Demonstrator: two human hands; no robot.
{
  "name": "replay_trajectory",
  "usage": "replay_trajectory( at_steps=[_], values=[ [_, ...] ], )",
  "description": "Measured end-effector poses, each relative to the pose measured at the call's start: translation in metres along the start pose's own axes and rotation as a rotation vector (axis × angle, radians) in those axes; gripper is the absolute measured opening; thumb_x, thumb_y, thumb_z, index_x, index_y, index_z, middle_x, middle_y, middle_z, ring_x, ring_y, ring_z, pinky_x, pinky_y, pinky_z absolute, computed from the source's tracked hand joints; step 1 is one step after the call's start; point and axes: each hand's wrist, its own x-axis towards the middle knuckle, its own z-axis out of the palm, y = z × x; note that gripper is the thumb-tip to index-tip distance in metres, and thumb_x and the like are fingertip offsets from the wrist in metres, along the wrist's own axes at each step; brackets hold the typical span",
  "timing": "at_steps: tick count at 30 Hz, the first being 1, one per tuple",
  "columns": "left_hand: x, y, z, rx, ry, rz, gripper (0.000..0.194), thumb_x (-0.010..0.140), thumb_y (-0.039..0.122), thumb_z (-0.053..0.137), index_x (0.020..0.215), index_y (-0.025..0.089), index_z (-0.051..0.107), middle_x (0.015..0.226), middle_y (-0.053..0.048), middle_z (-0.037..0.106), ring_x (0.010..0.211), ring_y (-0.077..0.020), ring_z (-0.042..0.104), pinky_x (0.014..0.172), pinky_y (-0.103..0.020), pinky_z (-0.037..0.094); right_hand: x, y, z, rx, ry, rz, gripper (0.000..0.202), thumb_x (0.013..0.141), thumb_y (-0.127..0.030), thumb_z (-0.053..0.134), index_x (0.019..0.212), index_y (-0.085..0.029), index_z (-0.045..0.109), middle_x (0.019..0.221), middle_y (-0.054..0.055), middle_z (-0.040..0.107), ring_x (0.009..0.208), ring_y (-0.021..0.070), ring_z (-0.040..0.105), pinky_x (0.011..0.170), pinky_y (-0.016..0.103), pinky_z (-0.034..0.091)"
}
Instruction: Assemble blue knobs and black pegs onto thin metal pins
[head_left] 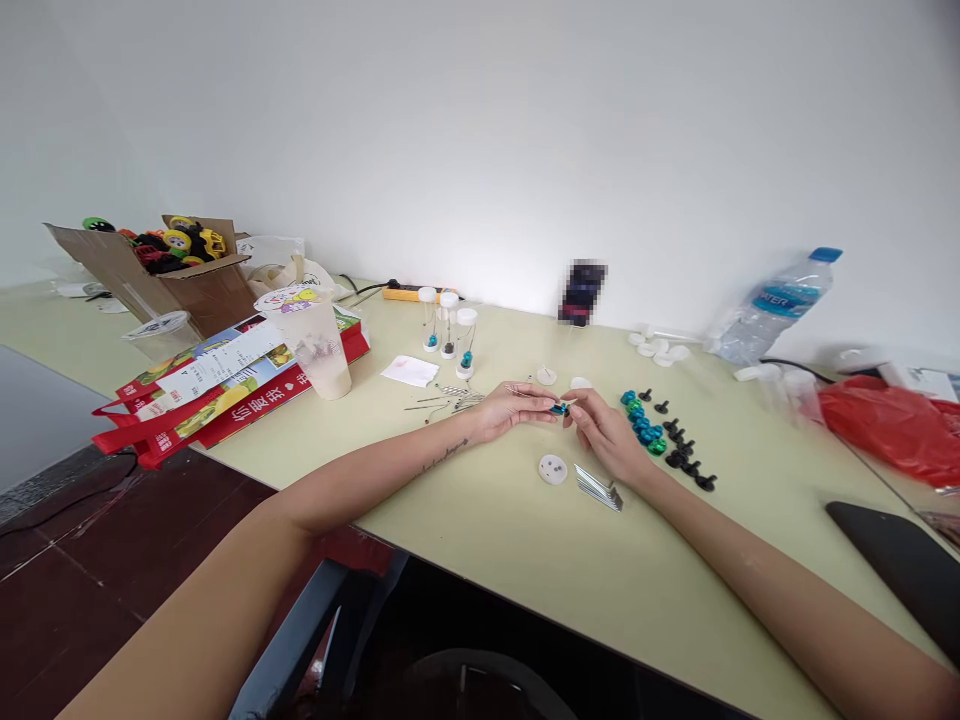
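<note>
My left hand [508,408] pinches a small shiny blue part [559,408] with dark bits on it. From the other side, my right hand [604,436] has its thumb and fingers closed at the same part; a thin pale piece shows by its fingertips. Just below lies a white round cap [553,469] with small dark bits in it. A bundle of thin metal rods [596,487] rests beside my right wrist. Blue and green shiny parts [643,424] line up right of my right hand, next to several black stemmed pieces [681,445]. Loose thin rods [444,402] lie behind my left wrist.
Three clear tubes [448,325] with white caps stand behind. Leftward are a drink cup [307,345], a red bag [255,410] and a cardboard box [195,290] of toys. To the right are a water bottle [780,305], red plastic [892,430] and a black object [896,560].
</note>
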Motion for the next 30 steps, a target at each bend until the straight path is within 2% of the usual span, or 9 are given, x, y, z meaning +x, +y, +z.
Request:
replay_trajectory(
  at_steps=[6, 18, 30],
  values=[
    [0.0011, -0.0018, -0.0015, -0.01, -0.02, 0.01, 0.035, 0.061, 0.024, 0.082, 0.09, 0.009, 0.072, 0.093, -0.01, 0.072, 0.087, -0.0184, 0.068, 0.1, -0.041, 0.045, -0.0002, -0.0013, 0.0016, -0.025, -0.001, -0.007, 0.03, 0.093, -0.049, 0.041, 0.107, -0.024, 0.049, 0.077, 0.001, 0.059, 0.056, 0.0144, 0.051, 0.053, 0.028, 0.042],
    [0.0025, -0.0032, -0.0029, 0.0, -0.018, 0.011, 0.034, 0.061, 0.025, 0.082, 0.089, 0.009, 0.072, 0.089, -0.009, 0.072, 0.086, -0.018, 0.068, 0.1, -0.041, 0.045, 0.0008, -0.0047, -0.0004, -0.062, -0.036, 0.006, 0.028, 0.096, -0.044, 0.034, 0.102, -0.022, 0.051, 0.079, 0.002, 0.065, 0.057, 0.0151, 0.055, 0.057, 0.029, 0.042],
    [0.0029, -0.0033, -0.0026, -0.029, -0.003, 0.002, 0.033, 0.061, 0.023, 0.083, 0.089, 0.009, 0.071, 0.092, -0.009, 0.072, 0.086, -0.0179, 0.069, 0.1, -0.04, 0.045, 0.0004, -0.0038, 0.0016, -0.041, -0.013, -0.014, 0.03, 0.093, -0.048, 0.041, 0.108, -0.024, 0.048, 0.078, 0.001, 0.058, 0.055, 0.0138, 0.05, 0.052, 0.028, 0.042]
  ],
)
